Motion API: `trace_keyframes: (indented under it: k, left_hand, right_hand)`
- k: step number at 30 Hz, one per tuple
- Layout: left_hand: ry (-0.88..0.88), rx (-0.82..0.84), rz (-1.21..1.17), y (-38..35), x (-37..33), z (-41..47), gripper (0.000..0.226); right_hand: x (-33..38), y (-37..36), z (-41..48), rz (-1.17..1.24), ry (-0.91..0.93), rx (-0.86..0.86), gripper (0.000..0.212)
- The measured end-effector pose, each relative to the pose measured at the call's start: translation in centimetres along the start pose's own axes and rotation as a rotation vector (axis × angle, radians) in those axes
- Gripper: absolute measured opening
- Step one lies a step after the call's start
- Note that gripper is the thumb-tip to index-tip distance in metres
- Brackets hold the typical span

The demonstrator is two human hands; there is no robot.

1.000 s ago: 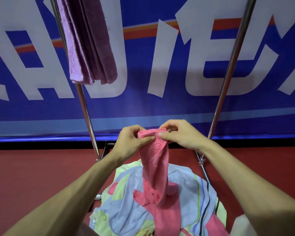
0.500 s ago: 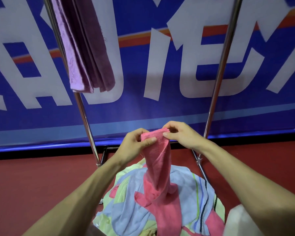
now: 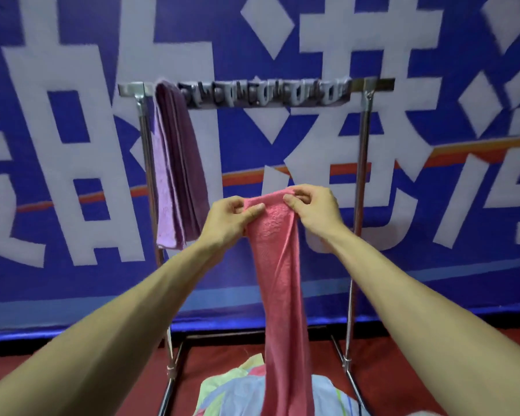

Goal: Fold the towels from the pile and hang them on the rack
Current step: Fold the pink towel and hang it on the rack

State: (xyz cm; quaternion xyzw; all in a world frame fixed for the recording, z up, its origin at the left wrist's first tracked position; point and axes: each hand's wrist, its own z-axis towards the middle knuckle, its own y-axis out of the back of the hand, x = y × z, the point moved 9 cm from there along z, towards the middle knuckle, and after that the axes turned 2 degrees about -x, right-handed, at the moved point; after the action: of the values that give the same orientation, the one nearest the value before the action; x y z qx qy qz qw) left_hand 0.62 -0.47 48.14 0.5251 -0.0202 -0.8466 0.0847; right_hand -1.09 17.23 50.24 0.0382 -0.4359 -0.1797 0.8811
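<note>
Left hand (image 3: 228, 219) pinches one top corner of the long pink terry towel (image 3: 279, 265); right hand (image 3: 314, 211) pinches the other, close beside it; towel hangs bunched, tail down over the pastel cloth pile (image 3: 246, 394), near. Likely best: draw corners apart, match edges, halve it; then drape it over the steel tube rack (image 3: 373, 84), right of the folded purple towel (image 3: 177, 175) hung far left.

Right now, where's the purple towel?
Head view, upper left: the purple towel hangs folded over the rack's top bar at its left end, beside the left post.
</note>
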Motion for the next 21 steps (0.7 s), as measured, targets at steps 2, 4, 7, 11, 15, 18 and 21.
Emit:
trace_keyframes:
  k: [2,4,7,11,15,18,21]
  left_hand:
    - [-0.047,-0.021,-0.006,0.6,-3.8,0.8,0.007]
    - [-0.118,-0.017,0.037,0.9,-7.8,1.4,0.008]
    - [-0.303,-0.043,0.074,1.3,-14.4,1.7,0.009]
    - [-0.518,-0.083,0.223,1.2,-19.8,1.2,0.008]
    - [-0.56,-0.161,0.291,2.4,-21.1,1.2,0.003]
    - [-0.593,-0.161,0.284,2.8,-21.8,1.4,0.012]
    - [-0.569,-0.173,0.241,3.1,-20.7,1.6,0.01]
  right_hand:
    - [3.1,1.1,1.2,0.04,0.034,-0.054,0.014]
    - [6.1,2.2,2.3,0.106,0.051,-0.104,0.012]
    - [10.7,3.8,3.7,0.266,0.085,-0.16,0.008]
    - [15.2,5.4,5.0,0.299,0.17,-0.21,0.01]
    - [16.0,5.5,4.7,0.223,0.15,-0.231,0.02]
    - [16.9,5.5,4.5,0.233,0.188,-0.242,0.02]
    - [16.8,5.2,4.3,0.234,0.196,-0.22,0.016]
